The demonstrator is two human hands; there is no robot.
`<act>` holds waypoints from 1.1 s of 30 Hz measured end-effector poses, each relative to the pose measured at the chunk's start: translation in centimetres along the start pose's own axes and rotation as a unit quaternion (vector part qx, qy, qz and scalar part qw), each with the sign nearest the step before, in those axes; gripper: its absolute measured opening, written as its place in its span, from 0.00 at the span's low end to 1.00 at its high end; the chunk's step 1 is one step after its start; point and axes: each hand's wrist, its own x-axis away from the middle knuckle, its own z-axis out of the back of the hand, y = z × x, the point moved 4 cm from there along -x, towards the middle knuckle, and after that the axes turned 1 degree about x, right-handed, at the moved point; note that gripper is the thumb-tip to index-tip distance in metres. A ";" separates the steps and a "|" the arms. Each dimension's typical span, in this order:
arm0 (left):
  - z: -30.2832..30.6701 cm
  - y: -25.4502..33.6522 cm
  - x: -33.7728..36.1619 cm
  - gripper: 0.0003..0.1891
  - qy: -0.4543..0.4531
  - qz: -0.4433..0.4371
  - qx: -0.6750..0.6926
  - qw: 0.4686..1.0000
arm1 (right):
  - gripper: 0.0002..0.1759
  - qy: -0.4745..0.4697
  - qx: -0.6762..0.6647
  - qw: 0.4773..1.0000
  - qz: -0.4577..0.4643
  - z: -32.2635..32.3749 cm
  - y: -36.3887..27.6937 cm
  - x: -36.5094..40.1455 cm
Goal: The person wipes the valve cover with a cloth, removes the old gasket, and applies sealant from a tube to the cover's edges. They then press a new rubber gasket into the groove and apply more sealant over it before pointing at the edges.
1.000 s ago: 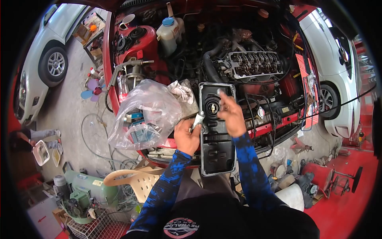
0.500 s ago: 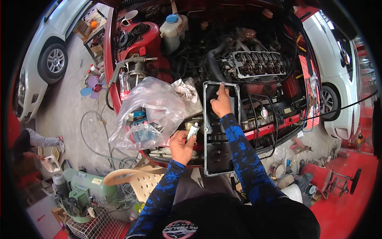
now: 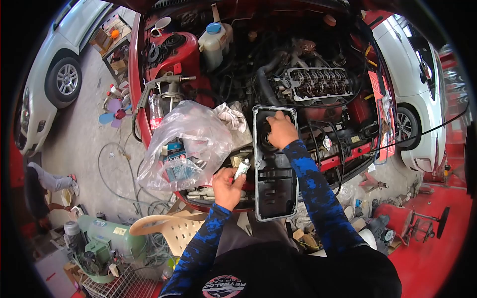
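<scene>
Left hand [image 3: 228,187]: grips tube [image 3: 242,168]. Right hand [image 3: 282,130]: fingers curled, at upper part of cover [image 3: 275,188]; cannot tell whether it grips anything.

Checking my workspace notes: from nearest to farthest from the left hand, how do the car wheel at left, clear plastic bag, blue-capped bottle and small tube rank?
1. Small tube: in the left hand.
2. Clear plastic bag: just ahead-left.
3. Blue-capped bottle: farther ahead.
4. Car wheel: far left.
</scene>
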 end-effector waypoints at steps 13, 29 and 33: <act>1.0 -0.4 0.6 0.09 -0.005 0.007 0.031 0.999 | 0.30 0.134 -0.152 0.979 -0.011 -0.5 5.3 -1.9; 1.1 -1.7 0.9 0.08 -0.007 0.005 0.073 0.997 | 0.25 0.147 -0.120 0.982 0.008 -0.5 2.0 -3.1; 1.3 -0.7 0.9 0.08 -0.009 -0.002 0.050 0.999 | 0.23 0.157 -0.116 0.980 0.037 -0.5 -0.2 -3.4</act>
